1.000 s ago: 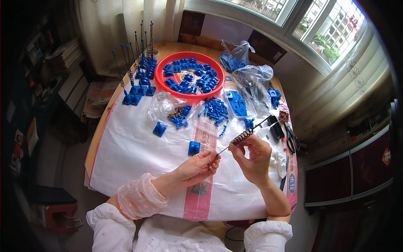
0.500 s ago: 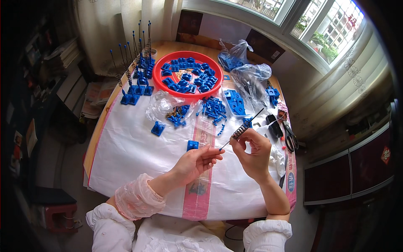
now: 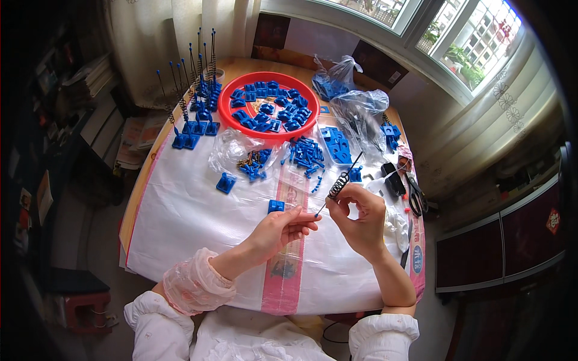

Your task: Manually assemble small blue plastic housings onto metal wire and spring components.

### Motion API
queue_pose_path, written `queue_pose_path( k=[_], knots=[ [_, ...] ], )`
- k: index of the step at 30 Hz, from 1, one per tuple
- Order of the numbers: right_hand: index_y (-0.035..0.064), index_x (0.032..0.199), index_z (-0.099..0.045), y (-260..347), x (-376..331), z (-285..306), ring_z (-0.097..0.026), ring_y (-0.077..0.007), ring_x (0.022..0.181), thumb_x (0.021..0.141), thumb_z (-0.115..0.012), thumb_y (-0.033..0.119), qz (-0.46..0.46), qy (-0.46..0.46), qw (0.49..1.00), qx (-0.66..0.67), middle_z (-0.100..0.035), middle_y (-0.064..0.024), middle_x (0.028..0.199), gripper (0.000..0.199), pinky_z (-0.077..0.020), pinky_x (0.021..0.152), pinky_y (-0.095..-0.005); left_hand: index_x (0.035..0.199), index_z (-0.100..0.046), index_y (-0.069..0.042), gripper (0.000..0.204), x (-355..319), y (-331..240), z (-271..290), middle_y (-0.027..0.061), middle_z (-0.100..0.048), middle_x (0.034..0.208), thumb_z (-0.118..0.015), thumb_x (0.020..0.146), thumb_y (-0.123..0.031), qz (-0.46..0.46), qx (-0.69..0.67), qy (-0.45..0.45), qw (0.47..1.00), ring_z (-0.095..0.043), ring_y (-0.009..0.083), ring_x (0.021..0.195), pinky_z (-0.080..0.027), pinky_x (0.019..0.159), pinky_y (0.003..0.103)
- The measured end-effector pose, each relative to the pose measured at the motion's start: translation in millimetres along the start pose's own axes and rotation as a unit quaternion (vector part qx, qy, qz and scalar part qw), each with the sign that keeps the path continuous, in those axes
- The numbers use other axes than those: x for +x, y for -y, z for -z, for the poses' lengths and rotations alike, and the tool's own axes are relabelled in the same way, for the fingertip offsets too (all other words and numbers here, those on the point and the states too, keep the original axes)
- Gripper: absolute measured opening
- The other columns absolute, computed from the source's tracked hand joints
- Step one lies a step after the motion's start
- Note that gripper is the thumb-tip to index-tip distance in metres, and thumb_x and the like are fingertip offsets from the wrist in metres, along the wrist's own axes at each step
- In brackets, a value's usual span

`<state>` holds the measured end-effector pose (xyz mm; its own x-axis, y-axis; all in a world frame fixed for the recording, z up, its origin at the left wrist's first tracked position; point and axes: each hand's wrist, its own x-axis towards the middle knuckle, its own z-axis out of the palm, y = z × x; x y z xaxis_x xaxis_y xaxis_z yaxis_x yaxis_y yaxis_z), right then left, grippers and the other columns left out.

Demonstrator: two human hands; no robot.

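Note:
In my right hand (image 3: pixel 359 221), thumb and forefinger pinch the lower end of a black coil spring (image 3: pixel 339 184) with a thin dark rod through it. The rod tilts up to the right; a small blue tip (image 3: pixel 316 215) is at its lower end. My left hand (image 3: pixel 278 233) has its fingers stretched out, and the blue tip touches the fingertips. Just beyond the left thumb, a blue square base (image 3: pixel 276 206) lies on the white sheet (image 3: pixel 192 222). Another blue base (image 3: pixel 226 183) lies farther left.
A red round tray (image 3: pixel 225 114) holds several blue bases. Small blue pegs (image 3: pixel 307 157) lie in front of it. Standing spring pieces (image 3: pixel 195 127) crowd the far left. A clear tub (image 3: pixel 338 144), plastic bags (image 3: pixel 361 108) and black scissors (image 3: pixel 415 198) are at right.
My right hand has shifted slightly left, and the spring and rod now stand a little steeper. My left hand has hardly moved.

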<state>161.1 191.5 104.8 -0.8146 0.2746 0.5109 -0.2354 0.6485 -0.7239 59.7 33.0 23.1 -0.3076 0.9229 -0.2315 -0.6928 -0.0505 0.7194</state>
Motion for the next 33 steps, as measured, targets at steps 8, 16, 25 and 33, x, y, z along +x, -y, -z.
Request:
queue_pose_path(
  k=[8,16,25,33],
  knots=[
    [-0.0014,0.084,-0.064,-5,-1,-1,-0.053,-0.0044,0.062,0.078,-0.070,-0.009,-0.011,0.006,1.000,0.006,-0.062,-0.0013,0.074,0.012,-0.0410,0.057,-0.0199,0.123,-0.059,0.007,0.049,1,1,2,0.0103,-0.064,0.111,-0.041,0.105,-0.034,0.007,-0.032,-0.007,0.999,-0.058,0.0124,0.100,-0.045,0.089,0.026],
    [-0.0020,0.080,-0.064,-12,1,-4,-0.058,-0.0055,0.064,0.079,-0.071,-0.005,-0.029,0.030,0.999,-0.014,-0.065,-0.0026,0.073,0.007,-0.0463,0.059,-0.0206,0.120,-0.061,0.005,0.043,4,6,6,0.0081,-0.064,0.109,-0.042,0.104,-0.030,0.037,-0.064,-0.027,0.997,-0.057,0.0091,0.094,-0.046,0.089,0.024],
    [-0.0020,0.079,-0.067,-25,3,-4,-0.065,-0.0063,0.066,0.080,-0.074,0.002,-0.121,0.076,0.990,0.016,-0.069,-0.0042,0.072,0.008,-0.0511,0.061,-0.0195,0.120,-0.059,0.005,0.042,8,12,11,0.0059,-0.064,0.105,-0.043,0.104,-0.029,0.082,-0.087,-0.048,0.992,-0.057,0.0071,0.091,-0.049,0.083,0.021],
    [-0.0026,0.078,-0.066,-28,5,-2,-0.067,-0.0076,0.064,0.081,-0.074,0.002,-0.150,0.105,0.983,0.031,-0.069,-0.0057,0.072,0.009,-0.0525,0.059,-0.0200,0.121,-0.059,0.004,0.042,12,18,20,0.0021,-0.063,0.098,-0.042,0.104,-0.030,0.102,-0.082,-0.027,0.991,-0.058,0.0057,0.087,-0.049,0.081,0.021]
  ],
)
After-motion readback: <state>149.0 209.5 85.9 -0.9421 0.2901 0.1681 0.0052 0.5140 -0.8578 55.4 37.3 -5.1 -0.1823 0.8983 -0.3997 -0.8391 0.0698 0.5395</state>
